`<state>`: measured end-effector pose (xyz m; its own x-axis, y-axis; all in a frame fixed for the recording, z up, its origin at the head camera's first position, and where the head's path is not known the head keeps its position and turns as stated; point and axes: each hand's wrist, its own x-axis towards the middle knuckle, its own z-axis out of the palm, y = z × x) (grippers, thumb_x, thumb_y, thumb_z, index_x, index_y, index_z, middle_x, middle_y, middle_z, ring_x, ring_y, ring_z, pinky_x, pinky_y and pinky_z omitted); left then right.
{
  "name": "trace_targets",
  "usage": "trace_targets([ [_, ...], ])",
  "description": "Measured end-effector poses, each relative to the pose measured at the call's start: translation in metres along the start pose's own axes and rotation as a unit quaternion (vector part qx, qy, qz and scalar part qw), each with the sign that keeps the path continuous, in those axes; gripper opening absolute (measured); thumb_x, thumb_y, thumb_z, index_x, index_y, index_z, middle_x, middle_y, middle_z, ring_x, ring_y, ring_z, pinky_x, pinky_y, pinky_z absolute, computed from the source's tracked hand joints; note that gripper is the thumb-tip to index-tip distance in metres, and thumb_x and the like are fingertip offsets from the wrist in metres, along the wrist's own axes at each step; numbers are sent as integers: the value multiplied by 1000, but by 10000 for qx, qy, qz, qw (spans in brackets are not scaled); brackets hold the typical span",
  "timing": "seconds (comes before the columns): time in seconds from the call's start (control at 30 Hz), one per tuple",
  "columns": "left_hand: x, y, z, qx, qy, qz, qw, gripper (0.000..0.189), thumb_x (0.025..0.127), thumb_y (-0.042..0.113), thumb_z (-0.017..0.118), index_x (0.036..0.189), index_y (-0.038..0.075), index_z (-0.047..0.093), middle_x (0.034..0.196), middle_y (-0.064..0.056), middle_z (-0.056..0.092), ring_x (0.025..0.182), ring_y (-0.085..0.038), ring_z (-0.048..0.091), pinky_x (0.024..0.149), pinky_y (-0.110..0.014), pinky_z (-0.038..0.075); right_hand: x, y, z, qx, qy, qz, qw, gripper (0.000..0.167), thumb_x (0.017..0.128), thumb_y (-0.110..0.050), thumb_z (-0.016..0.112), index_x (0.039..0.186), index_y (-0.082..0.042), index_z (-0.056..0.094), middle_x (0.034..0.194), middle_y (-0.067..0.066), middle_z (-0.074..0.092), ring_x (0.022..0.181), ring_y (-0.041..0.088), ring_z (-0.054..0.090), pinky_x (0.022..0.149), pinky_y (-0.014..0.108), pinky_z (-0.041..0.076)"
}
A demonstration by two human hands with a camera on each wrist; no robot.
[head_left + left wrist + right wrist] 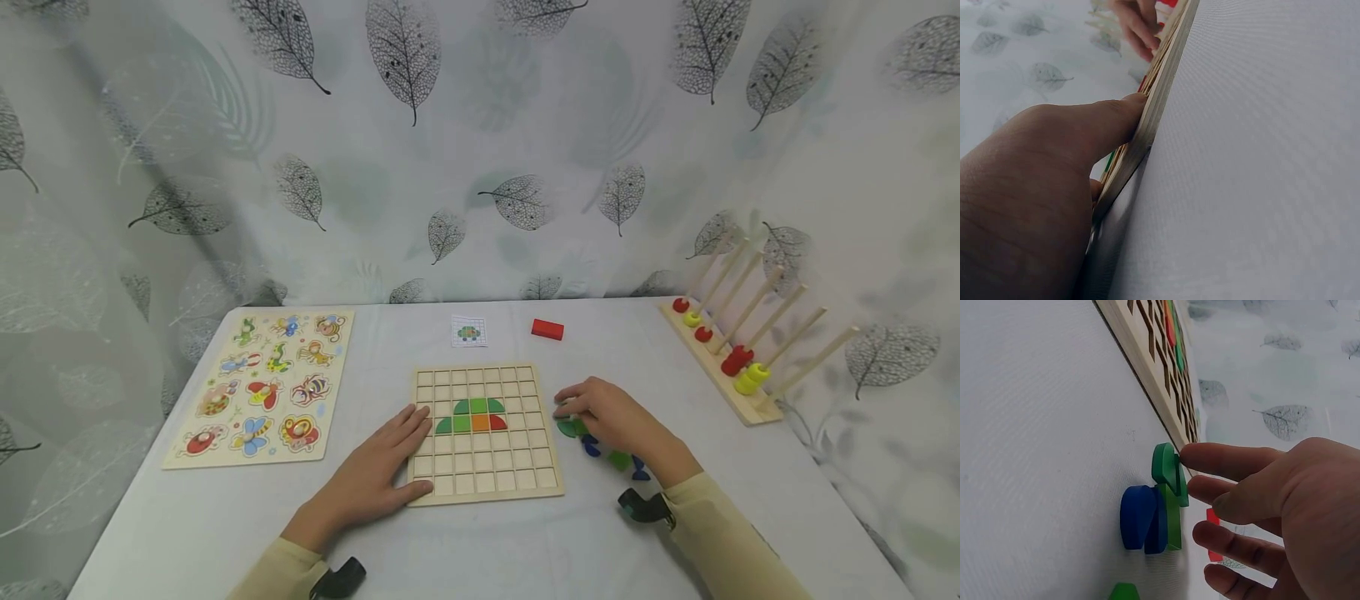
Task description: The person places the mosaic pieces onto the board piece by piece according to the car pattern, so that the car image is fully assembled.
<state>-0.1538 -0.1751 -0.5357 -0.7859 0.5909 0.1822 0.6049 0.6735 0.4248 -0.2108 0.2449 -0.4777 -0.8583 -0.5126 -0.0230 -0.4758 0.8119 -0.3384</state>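
Observation:
A wooden grid board [486,475] lies at the table's centre, with green, orange and red pieces [480,415] forming a dome in its middle rows. My left hand [382,471] lies flat on the board's left edge, and its thumb [1085,131] presses the board's rim [1160,94]. To the right of the board, my right hand [600,417] hovers over a small pile of green and blue pieces [611,457]. Its straight fingertips [1194,456] touch an upright green piece [1165,465] beside a blue piece [1138,515].
An insect peg puzzle [262,383] lies at the left. A small pattern card [469,332] and a red block [547,329] sit behind the board. A wooden peg rack with red and yellow rings [738,358] stands at the right. A leaf-print curtain hangs behind.

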Motion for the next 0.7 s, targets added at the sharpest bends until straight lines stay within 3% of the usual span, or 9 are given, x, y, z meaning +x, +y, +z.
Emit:
trace_targets([
  [0.3, 0, 1, -1, -15, -6, -24, 10000, 92, 100, 60, 69, 169, 7, 38, 178, -4, 29, 165, -29, 20, 127, -55, 32, 1, 4, 4, -367, 105, -161, 9991, 25, 98, -2, 79, 120, -10, 85, 120, 3, 76, 115, 27, 67, 100, 48, 58],
  [0.7, 0, 2, -2, -47, 4, -1, 10000, 92, 100, 59, 69, 169, 6, 39, 177, -5, 30, 164, -30, 21, 126, -55, 32, 11, 3, 8, 65, 224, 392, 9990, 15, 96, -11, 85, 111, -12, 86, 102, -7, 74, 97, 15, 67, 88, 39, 62],
])
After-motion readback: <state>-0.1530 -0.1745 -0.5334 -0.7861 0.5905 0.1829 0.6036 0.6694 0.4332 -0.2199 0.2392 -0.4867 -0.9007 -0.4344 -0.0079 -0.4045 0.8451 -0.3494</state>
